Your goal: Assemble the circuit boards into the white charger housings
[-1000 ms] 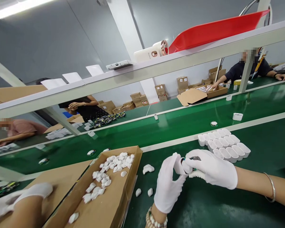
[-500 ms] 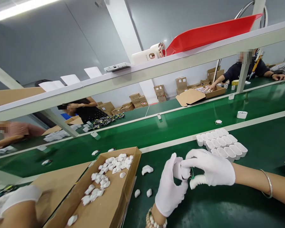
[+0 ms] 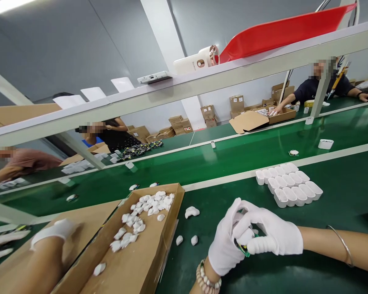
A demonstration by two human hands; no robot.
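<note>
My two gloved hands meet above the green work surface. In my right hand (image 3: 271,234), thumb and fingers pinch a small green circuit board (image 3: 245,250) with a white padded lump (image 3: 247,235) against it. My left hand (image 3: 227,245) is curled round the other side, closed on a white cup that is now mostly hidden by fingers. Beyond my right hand stand rows of white oval cups (image 3: 298,190), open side up. A few loose white lumps (image 3: 192,212) lie left of my left hand, beside a shallow cardboard tray (image 3: 131,269) holding many more.
A green conveyor belt (image 3: 208,163) crosses ahead, carrying a white cup (image 3: 325,144) and small boards with white lumps (image 3: 293,153). A co-worker's gloved hand (image 3: 53,232) is at the left. Overhead, a shelf (image 3: 202,83) bears a red scoop-like tray (image 3: 282,34).
My hands have come closer together and tilted. The board and white lump now sit between them, and the cup in my left hand is more covered. The co-worker's hand at left moved right.
</note>
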